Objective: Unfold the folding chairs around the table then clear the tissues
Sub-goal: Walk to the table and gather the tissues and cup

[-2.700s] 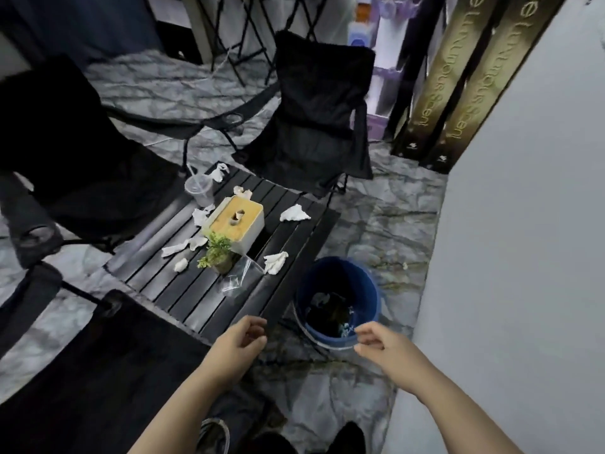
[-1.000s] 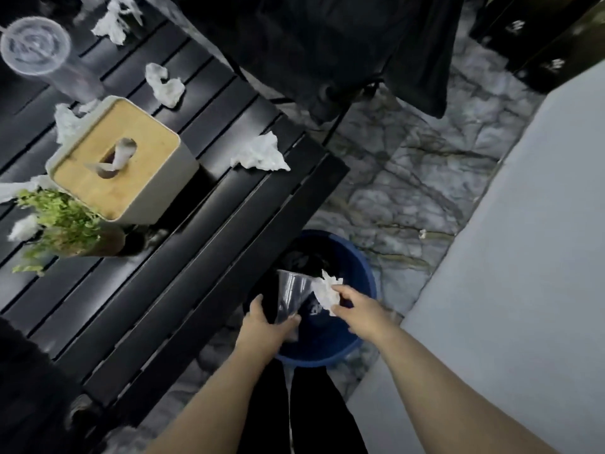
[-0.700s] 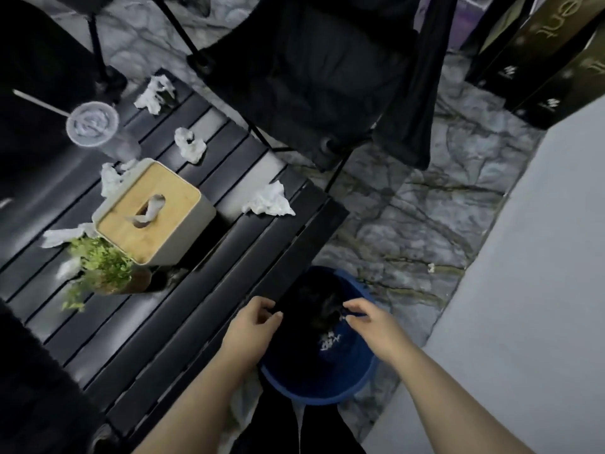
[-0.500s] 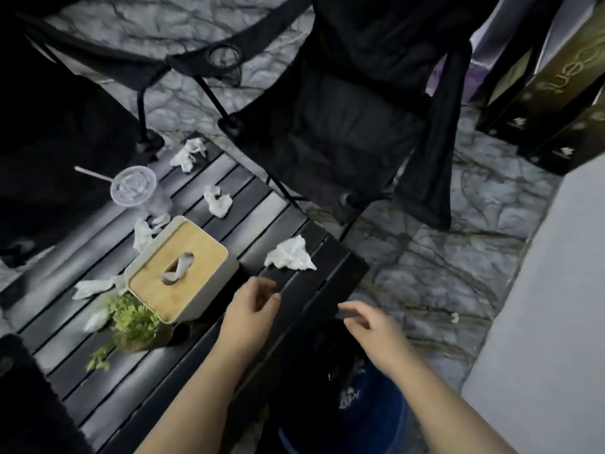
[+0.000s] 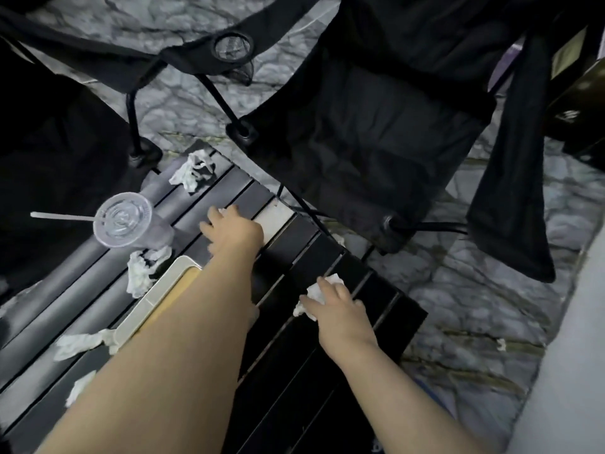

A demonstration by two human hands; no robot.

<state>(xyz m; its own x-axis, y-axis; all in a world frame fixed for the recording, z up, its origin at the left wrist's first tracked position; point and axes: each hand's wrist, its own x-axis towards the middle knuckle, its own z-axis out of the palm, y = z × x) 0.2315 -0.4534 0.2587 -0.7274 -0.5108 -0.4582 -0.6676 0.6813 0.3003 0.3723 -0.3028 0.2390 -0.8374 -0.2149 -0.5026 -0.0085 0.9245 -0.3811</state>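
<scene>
The floor [image 5: 474, 306] is grey with dark lines, like marble. A plain pale wall [image 5: 582, 322] runs down the right side. A low black slatted table [image 5: 386, 296] has a black cloth folding chair [image 5: 376, 126] just behind it and a second chair [image 5: 59, 142] at its left. Dark boxes [image 5: 576, 103] stand far right. The light is dim.

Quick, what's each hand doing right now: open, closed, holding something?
Left hand: covers a small white tissue scrap on the black slatted table; grip cannot be told.
Right hand: closed, fingers curled on a crumpled white paper tissue.
</scene>
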